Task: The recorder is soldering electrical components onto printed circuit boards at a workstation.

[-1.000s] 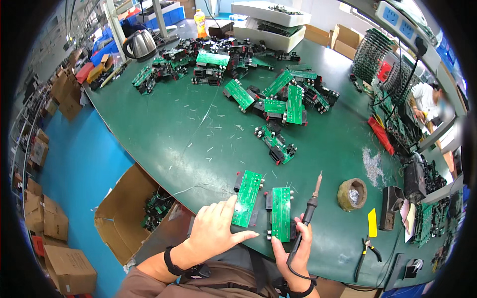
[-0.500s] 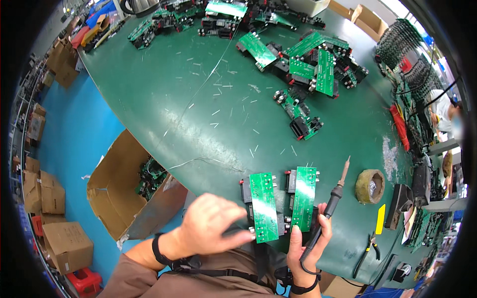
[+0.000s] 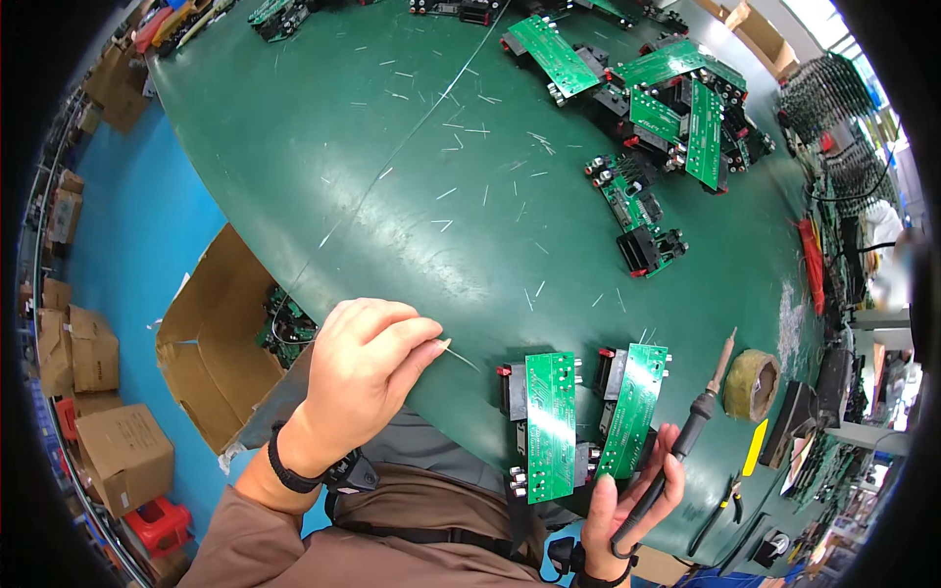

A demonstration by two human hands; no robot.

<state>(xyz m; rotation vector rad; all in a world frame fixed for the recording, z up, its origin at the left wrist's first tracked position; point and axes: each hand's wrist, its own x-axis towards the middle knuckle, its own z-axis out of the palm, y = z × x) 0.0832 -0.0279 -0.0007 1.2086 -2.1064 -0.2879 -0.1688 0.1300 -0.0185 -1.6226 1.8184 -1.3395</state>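
Covering the room's centre, a green table (image 3: pixel 323 167) bears boards; hands pinch solder wire (image 3: pixel 459 358), grip iron (image 3: pixel 698 421)

Brown cardboard boxes (image 3: pixel 98 392) on blue floor (image 3: pixel 147 235)

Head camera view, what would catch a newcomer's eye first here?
Two green circuit boards stand side by side at the green table's near edge. The right hand grips a soldering iron beside them, while the left hand pinches a thin solder wire.
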